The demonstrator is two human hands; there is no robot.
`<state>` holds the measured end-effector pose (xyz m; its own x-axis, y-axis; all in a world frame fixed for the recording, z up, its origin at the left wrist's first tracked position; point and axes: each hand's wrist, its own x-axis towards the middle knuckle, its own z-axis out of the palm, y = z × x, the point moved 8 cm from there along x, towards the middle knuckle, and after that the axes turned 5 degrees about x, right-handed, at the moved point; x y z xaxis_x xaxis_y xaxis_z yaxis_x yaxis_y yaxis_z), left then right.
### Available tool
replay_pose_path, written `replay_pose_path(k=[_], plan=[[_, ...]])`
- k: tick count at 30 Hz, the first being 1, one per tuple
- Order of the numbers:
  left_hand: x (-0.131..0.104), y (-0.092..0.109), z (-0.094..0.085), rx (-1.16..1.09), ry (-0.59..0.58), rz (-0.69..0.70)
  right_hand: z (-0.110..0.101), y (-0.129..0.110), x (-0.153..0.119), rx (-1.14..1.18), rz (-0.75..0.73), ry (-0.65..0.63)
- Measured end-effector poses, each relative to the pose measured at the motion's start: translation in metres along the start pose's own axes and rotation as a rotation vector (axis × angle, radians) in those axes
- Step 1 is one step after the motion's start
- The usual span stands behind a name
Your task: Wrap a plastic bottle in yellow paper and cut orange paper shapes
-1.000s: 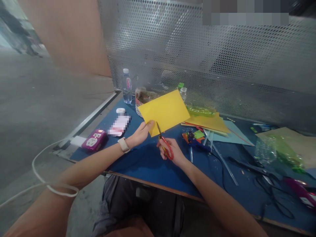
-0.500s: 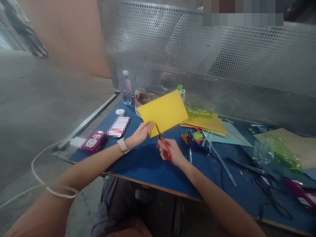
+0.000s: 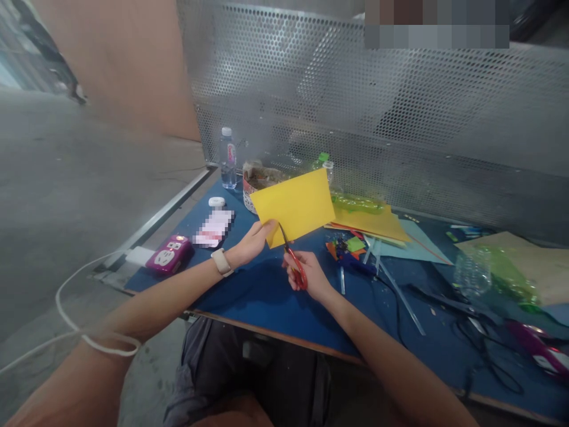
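A sheet of yellow paper [image 3: 296,203] is held up over the blue table, pinched at its lower left corner by my left hand [image 3: 252,243], thumb on the near face. My right hand [image 3: 306,274] grips red-handled scissors [image 3: 300,270] just below the sheet's bottom edge. The dark blade lies across the lower left part of the paper, close to my left thumb. How wide the blades are apart, I cannot tell.
Along the back stand a water bottle [image 3: 228,160] and a round basket [image 3: 253,181]. On the left are a phone [image 3: 214,230] and a purple power socket [image 3: 170,255]. To the right lie coloured papers [image 3: 424,240], a blue glue gun [image 3: 358,264] and plastic bottle pieces [image 3: 473,273].
The yellow sheet has tilted slightly, its upper right corner dropping a little. Both hands and the scissors stay in nearly the same place.
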<state>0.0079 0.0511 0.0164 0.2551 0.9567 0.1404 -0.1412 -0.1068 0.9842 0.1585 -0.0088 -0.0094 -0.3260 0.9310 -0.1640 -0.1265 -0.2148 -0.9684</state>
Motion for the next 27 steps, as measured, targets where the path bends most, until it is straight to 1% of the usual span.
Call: replay_pose_path(k=[6, 12, 16, 22, 27], plan=[[0.001, -0.005, 0.000, -0.012, -0.016, -0.002, -0.001, 0.004, 0.000, 0.018, -0.003, -0.020], [-0.001, -0.001, 0.005, -0.018, -0.057, 0.004, 0.000, 0.003, 0.002, 0.028, -0.014, -0.033], [-0.002, -0.003, 0.002, 0.019, -0.003, -0.014, 0.000, 0.003, 0.003, 0.012, -0.027, -0.040], [-0.002, -0.003, 0.001, 0.040, 0.001, 0.012, 0.000, 0.004, 0.003, 0.007, -0.029, -0.045], [-0.004, 0.005, 0.001, 0.067, -0.001, 0.012, 0.002, 0.002, 0.002, 0.012, -0.029, -0.045]])
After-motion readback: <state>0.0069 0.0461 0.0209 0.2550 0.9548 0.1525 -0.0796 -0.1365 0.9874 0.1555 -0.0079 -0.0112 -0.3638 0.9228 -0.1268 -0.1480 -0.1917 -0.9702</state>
